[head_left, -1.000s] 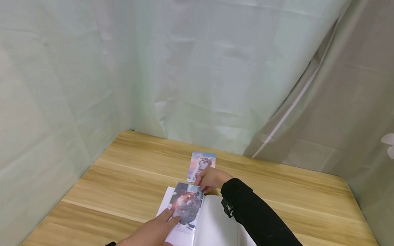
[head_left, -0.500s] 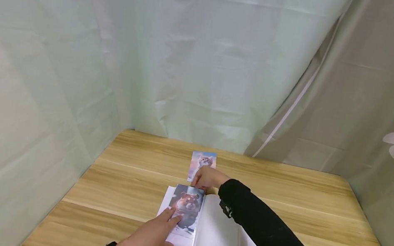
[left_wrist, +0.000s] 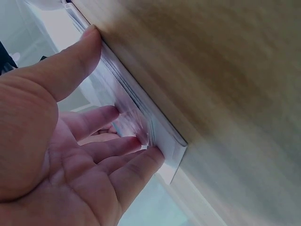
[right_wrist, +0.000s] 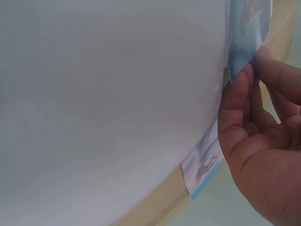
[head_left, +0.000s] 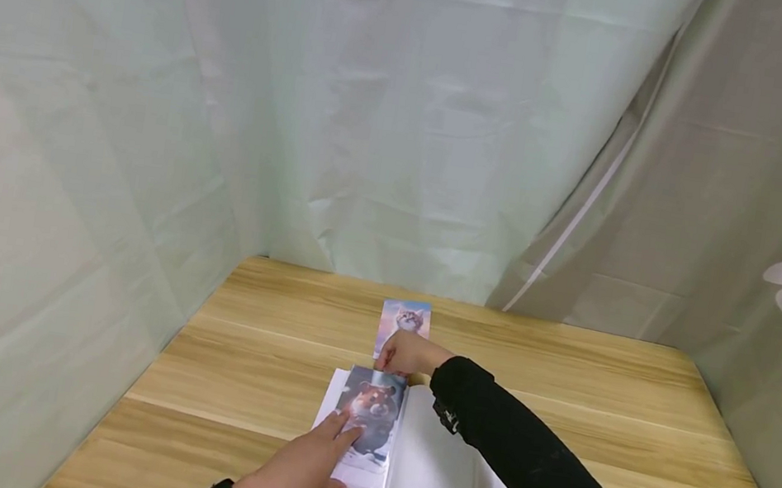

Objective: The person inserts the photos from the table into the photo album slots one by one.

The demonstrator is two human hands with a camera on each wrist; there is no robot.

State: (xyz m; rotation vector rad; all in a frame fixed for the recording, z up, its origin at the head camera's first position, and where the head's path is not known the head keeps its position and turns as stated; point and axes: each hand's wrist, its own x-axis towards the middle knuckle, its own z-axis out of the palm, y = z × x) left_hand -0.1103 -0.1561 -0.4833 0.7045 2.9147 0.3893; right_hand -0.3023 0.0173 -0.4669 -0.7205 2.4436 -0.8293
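Note:
A photo album (head_left: 440,451) lies spread on the table. On its left page is a hamster picture (head_left: 374,421), most of it inside the clear sleeve. My left hand (head_left: 303,465) rests on that page, fingers extended over the picture's lower left; in the left wrist view the thumb (left_wrist: 77,59) touches the album's near edge. My right hand (head_left: 409,353) is at the picture's top edge. The right wrist view has its thumb and fingers pinching the end of the hamster picture (right_wrist: 247,40). A kitten picture (head_left: 405,317) lies behind the album, partly covered by the right hand.
The wooden table (head_left: 584,421) extends to both sides of the album. Pale curtains (head_left: 407,129) hang behind it and along its left and right sides. My right forearm (head_left: 526,455) crosses above the album's right page.
The hamster picture has slid slightly down into the sleeve, toward me. My right hand has shifted a little left along its top edge. The left hand stays in place.

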